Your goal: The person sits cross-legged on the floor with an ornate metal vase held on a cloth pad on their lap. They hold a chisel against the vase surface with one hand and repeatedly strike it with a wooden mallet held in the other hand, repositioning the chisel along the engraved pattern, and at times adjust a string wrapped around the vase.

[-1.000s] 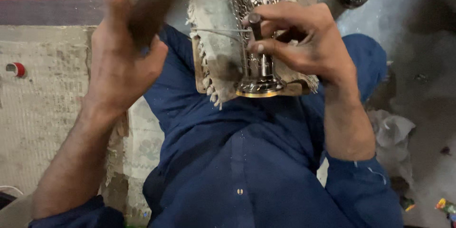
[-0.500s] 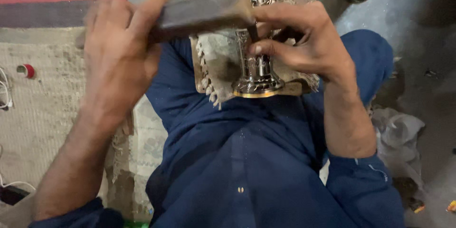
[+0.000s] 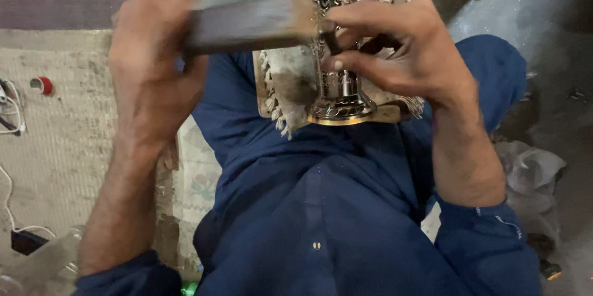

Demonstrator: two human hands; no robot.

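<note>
Two hands work over the metal vase (image 3: pixel 341 95), which lies on a fringed cloth (image 3: pixel 285 77) across the person's lap. The left hand (image 3: pixel 151 74) is wrapped tight around a dark block (image 3: pixel 247 23); half a second back the block sat a little higher and farther left of the vase, and now its end meets the punch. The right hand (image 3: pixel 395 55) pinches that thin punch (image 3: pixel 327 46) against the vase's stem, unmoved, so a blow lands now.
</note>
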